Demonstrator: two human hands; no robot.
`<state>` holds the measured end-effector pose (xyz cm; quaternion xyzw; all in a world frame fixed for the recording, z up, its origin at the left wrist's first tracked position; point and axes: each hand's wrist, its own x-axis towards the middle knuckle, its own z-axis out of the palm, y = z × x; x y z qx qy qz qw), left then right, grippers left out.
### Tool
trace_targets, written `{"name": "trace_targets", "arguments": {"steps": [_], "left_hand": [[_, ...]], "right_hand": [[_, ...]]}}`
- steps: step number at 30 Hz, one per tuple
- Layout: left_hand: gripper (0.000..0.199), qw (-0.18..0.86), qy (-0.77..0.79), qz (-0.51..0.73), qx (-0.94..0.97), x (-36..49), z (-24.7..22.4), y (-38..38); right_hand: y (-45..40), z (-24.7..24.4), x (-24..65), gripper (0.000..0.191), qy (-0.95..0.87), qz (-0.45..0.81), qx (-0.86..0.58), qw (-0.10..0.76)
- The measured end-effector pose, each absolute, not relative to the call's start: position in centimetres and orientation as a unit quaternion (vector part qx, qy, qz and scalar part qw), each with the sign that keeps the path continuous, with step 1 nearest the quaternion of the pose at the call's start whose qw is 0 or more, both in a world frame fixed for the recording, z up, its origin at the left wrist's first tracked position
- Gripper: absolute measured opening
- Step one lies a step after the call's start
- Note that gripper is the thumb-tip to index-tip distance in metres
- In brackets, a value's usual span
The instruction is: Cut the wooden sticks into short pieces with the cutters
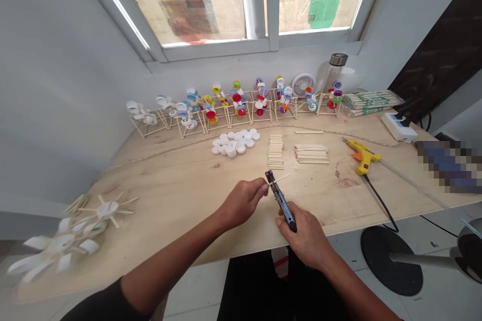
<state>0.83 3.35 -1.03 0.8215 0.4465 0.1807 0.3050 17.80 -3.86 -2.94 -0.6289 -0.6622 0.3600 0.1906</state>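
My left hand (pixel 244 201) is closed on one end of a thin wooden stick (pixel 284 177) above the table's front half. The stick's other end points right, past the jaws of a pair of dark metal pliers (pixel 279 197). My right hand (pixel 307 235) is wrapped round the pliers' handles, with the jaws up against the stick beside my left fingertips. Just beyond lie a stack of short sticks (pixel 275 152) and a pile of longer sticks (pixel 312 154). A single stick (pixel 309 132) lies behind them. White bottle caps (pixel 231 148) are heaped to the left.
Small stick frames with coloured cap wheels (pixel 237 105) line the back. A yellow glue gun (pixel 363 155) with its cord lies right, near a power strip (pixel 399 126). White paddle wheels (pixel 62 246) sit at the left edge. A bottle (pixel 333 72) and small fan (pixel 303 85) stand behind.
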Motion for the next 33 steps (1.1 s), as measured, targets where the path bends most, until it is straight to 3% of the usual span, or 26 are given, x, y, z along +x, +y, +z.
{"name": "trace_targets", "arguments": {"steps": [19,33], "left_hand": [[0.035,0.661,0.405,0.162,0.611,0.7,0.2,3.7],[0.031,0.627,0.423,0.146,0.637,0.7,0.1,4.5]], "right_hand": [[-3.7,-2.9,17.9,0.015,-0.670,0.381,-0.601,0.210],[-3.5,-3.2,17.9,0.018,-0.664,0.400,-0.596,0.211]]}}
